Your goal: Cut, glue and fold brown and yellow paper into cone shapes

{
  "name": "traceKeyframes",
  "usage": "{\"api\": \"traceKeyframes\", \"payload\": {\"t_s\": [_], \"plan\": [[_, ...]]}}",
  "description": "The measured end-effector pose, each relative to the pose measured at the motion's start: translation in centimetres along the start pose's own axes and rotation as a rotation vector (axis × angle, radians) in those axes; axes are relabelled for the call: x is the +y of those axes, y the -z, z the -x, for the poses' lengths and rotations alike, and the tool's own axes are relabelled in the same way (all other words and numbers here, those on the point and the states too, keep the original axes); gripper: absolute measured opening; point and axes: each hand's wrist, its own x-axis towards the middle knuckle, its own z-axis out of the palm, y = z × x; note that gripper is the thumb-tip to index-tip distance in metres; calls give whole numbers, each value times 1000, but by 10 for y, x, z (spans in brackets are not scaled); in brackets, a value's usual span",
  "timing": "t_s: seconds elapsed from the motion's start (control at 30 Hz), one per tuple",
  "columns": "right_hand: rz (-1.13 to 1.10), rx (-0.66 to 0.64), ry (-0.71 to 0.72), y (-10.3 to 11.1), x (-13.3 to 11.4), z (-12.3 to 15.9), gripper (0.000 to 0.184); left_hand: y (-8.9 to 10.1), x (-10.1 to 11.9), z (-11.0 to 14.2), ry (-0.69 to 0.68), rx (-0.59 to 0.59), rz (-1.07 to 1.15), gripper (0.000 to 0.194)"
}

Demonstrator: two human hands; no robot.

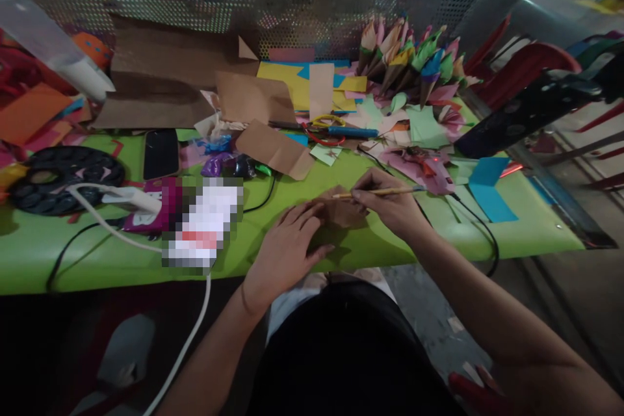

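Observation:
A small piece of brown paper [344, 211] lies on the green-covered table in front of me. My left hand [287, 240] rests flat at its left side, fingers stretched out with the fingertips at the paper's edge. Above the right part of the paper, my right hand [390, 205] is closed around a thin yellow pencil [397, 191], held almost level with its tip pointing left. The hand's lower fingers are partly hidden behind it. Just beyond the hands lies a small pale green paper piece [326, 154].
Brown sheets [277, 149], scissors [329, 121], and a pink glue gun [429, 169] with a black cord lie beyond. Paper cones [409, 55] stand at the back right. A lit, blurred phone [205, 224] with a white cable and a dark phone [161, 153] sit left; a black bottle [526, 110] leans right.

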Motion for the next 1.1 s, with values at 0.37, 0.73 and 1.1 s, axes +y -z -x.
{"api": "traceKeyframes", "payload": {"t_s": [0.37,0.73,1.1], "plan": [[66,-20,-13,-11,9,-15,16,-4,-1,2,-12,25,-16,34],[85,-86,-19,4,9,13,15,-3,-2,1,-23,33,-22,39],[46,-143,-105,20,-1,34,18,-2,-1,2,4,12,-16,38]]}}
